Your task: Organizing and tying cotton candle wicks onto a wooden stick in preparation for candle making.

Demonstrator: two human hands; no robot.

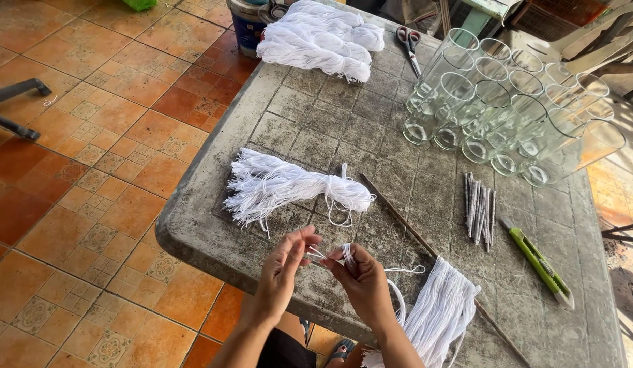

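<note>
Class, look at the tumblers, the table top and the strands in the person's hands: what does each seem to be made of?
Tumblers: clear glass, it seems; see-through walls with bright glints.
Table top: probably plastic, moulded in a tile grid, matt grey and grimy.
Strands between left hand and right hand: white cotton-like cord, soft and limp.

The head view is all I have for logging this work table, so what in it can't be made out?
- How the white cord runs between the left hand and right hand: fingers cover it.
- Far end of the thin stick: hidden under the hanging cords.
- Blue bucket: cut by the top edge, behind the table.
- Glass count: they overlap, transparent.
</note>
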